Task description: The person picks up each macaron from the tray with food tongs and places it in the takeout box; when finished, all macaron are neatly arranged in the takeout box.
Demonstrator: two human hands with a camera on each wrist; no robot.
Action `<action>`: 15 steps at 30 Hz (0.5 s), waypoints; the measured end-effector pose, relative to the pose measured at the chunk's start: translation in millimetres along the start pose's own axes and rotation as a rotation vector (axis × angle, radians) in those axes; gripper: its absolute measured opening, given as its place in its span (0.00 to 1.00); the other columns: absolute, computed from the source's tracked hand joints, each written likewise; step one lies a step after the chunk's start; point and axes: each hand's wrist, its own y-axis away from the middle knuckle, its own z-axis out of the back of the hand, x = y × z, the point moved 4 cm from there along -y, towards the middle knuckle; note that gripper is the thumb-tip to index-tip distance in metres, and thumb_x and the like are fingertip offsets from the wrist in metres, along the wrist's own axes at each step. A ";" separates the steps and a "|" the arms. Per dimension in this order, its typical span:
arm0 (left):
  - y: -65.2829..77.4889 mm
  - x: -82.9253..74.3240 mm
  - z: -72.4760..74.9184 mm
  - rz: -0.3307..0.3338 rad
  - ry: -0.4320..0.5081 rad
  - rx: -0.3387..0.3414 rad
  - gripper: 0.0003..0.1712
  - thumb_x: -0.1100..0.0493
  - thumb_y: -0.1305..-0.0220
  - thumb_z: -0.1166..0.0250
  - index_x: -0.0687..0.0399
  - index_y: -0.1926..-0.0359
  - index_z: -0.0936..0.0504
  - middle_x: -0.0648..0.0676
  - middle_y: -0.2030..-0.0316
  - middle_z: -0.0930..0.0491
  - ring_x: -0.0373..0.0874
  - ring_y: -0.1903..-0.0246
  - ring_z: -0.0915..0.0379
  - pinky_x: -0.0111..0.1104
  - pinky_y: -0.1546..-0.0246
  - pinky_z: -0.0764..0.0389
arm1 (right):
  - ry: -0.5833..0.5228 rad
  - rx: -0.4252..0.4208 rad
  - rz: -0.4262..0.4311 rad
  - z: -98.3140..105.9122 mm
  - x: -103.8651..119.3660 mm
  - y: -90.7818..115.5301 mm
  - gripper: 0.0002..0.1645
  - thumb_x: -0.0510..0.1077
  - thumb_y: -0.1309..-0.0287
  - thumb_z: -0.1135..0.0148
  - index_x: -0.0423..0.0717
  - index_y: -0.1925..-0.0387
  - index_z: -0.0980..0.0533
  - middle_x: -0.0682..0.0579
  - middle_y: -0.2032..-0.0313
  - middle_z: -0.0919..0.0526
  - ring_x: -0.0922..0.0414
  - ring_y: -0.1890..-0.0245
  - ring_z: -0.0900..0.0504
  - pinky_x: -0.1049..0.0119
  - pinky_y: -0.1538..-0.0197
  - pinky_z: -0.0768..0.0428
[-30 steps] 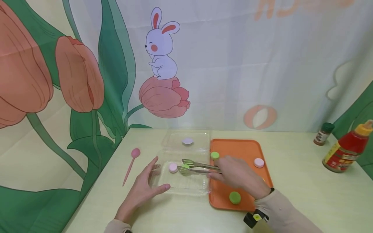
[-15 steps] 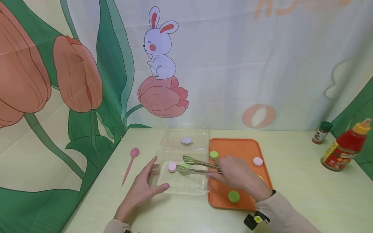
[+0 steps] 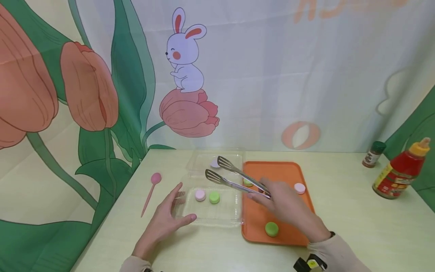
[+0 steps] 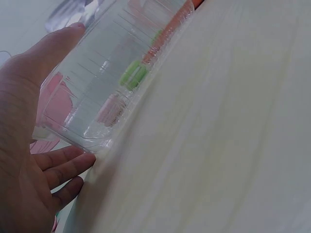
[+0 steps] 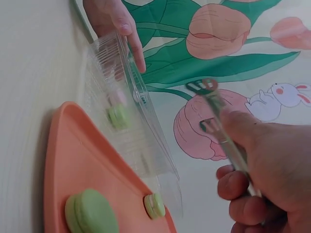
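My left hand (image 3: 166,215) is spread around the left end of a clear plastic container (image 3: 222,214), its fingers and thumb fairly straight. Inside the container sit a pink macaron (image 3: 200,195) and, right of it, a green macaron (image 3: 214,197). My right hand (image 3: 283,200) grips metal tongs (image 3: 234,184), above the tray's left part. The tongs' slotted tips are apart with nothing between them, over the container's back part. On the orange tray (image 3: 256,215) lie a green macaron (image 3: 272,229), a pink macaron (image 3: 300,188) and another green one (image 3: 248,182), partly covered by the tongs.
The container's lid lies folded back, with a pale lilac piece (image 3: 215,163) in it. A pink spoon (image 3: 156,178) is to the left. At the far right stand a red sauce bottle (image 3: 401,173) and a small green-capped jar (image 3: 374,154). A printed curtain (image 3: 255,83) hangs behind.
The tongs have let go of the green macaron in the container. My right hand has lifted them up and back, slightly to the right. My left hand stays at the container.
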 end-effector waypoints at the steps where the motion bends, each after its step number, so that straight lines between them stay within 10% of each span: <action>1: 0.2 0.6 0.0 0.005 -0.001 -0.001 0.68 0.39 0.43 0.13 0.34 0.10 0.44 0.56 0.23 0.26 0.53 0.27 0.23 0.64 0.19 0.40 | -0.020 -0.018 0.000 1.2 -1.4 2.1 0.22 0.62 0.26 0.28 0.52 0.63 0.25 0.60 0.80 0.32 0.62 0.81 0.34 0.68 0.76 0.36; 15: 0.3 -1.9 1.1 0.005 0.011 0.010 0.69 0.40 0.43 0.13 0.40 0.10 0.45 0.57 0.23 0.26 0.54 0.26 0.24 0.65 0.18 0.40 | -0.115 -0.226 -0.013 34.6 -27.1 26.7 0.20 0.63 0.25 0.29 0.54 0.55 0.24 0.61 0.83 0.35 0.62 0.85 0.34 0.67 0.79 0.36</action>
